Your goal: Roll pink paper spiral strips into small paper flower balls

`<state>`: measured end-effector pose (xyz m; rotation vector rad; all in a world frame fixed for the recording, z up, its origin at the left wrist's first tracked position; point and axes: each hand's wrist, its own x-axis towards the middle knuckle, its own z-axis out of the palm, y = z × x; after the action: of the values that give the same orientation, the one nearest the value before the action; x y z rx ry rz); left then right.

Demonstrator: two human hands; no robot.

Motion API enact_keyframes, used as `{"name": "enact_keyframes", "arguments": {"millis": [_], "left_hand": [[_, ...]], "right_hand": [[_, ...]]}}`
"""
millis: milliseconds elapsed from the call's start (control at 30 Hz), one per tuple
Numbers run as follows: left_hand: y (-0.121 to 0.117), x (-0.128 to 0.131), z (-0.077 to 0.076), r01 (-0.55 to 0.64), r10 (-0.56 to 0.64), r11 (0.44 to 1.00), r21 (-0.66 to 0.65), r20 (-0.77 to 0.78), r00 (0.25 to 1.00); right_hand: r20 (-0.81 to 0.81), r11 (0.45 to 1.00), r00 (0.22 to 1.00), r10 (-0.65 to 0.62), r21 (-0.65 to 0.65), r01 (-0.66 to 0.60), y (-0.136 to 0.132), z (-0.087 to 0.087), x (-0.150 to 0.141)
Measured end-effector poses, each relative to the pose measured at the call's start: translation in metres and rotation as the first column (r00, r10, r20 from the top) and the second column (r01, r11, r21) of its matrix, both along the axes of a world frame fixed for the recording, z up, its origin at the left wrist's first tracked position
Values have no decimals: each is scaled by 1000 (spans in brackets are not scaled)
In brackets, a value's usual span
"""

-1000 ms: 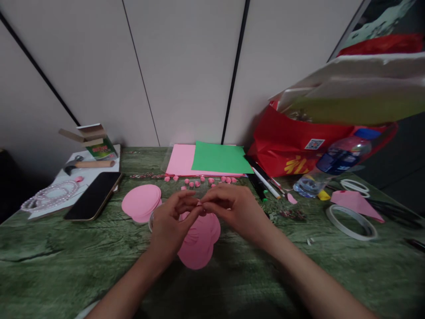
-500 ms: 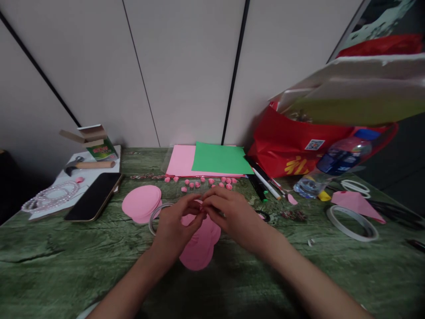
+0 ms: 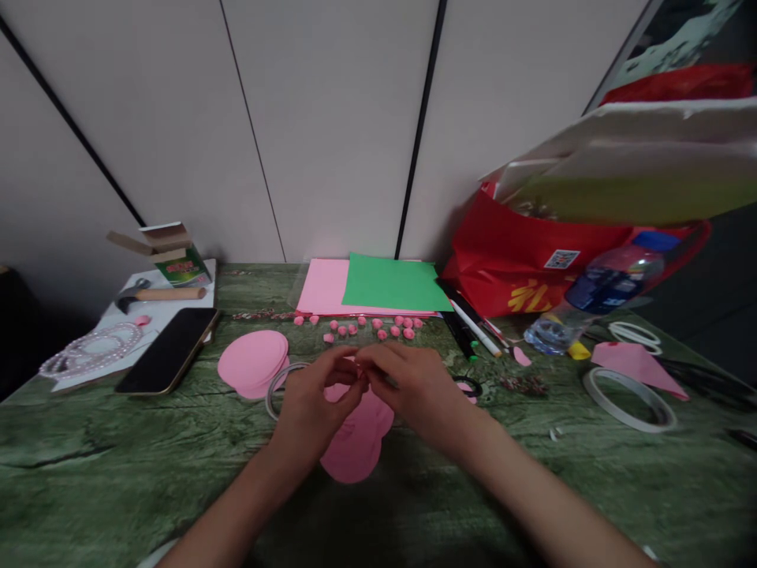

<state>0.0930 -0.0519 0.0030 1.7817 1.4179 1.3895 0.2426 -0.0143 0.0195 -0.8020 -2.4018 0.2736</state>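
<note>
My left hand [image 3: 319, 394] and my right hand [image 3: 411, 386] meet over the middle of the table, fingertips together in a pinch. A small pink paper piece [image 3: 361, 371] shows between them, mostly hidden by the fingers. Right below lie overlapping pink paper circles [image 3: 352, 454], partly covered by the hands. Beside my left wrist, a tape roll [image 3: 273, 398] lies partly hidden. Just past the fingertips, several small rolled pink paper flowers [image 3: 378, 323] are scattered in loose rows.
Left are a stack of pink paper circles [image 3: 251, 359], a phone [image 3: 169, 351], a hammer [image 3: 169, 293], bead strings [image 3: 95, 351] and an opened box [image 3: 186, 270]. Green paper [image 3: 396, 284] lies behind. On the right stand a red bag [image 3: 497, 260] and a bottle [image 3: 615, 280], near another tape roll [image 3: 630, 401].
My right hand has shifted slightly, its fingers turning lower and closer over the left fingertips. The left hand stays almost still, and the things on the table have not moved.
</note>
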Motion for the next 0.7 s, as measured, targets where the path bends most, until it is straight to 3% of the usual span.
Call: {"name": "enact_keyframes", "arguments": {"millis": [333, 500, 700], "left_hand": [[-1, 1, -3, -37, 40, 999, 39, -83, 996], [-1, 2, -1, -56, 60, 998, 40, -121, 991], [0, 2, 0, -26, 26, 1000, -6, -19, 999]], "right_hand": [[-51, 997, 996, -76, -16, 76, -1, -3, -4], [-177, 976, 974, -139, -193, 104, -1, -3, -7], [-298, 914, 933, -202, -399, 71, -2, 2, -8]]}}
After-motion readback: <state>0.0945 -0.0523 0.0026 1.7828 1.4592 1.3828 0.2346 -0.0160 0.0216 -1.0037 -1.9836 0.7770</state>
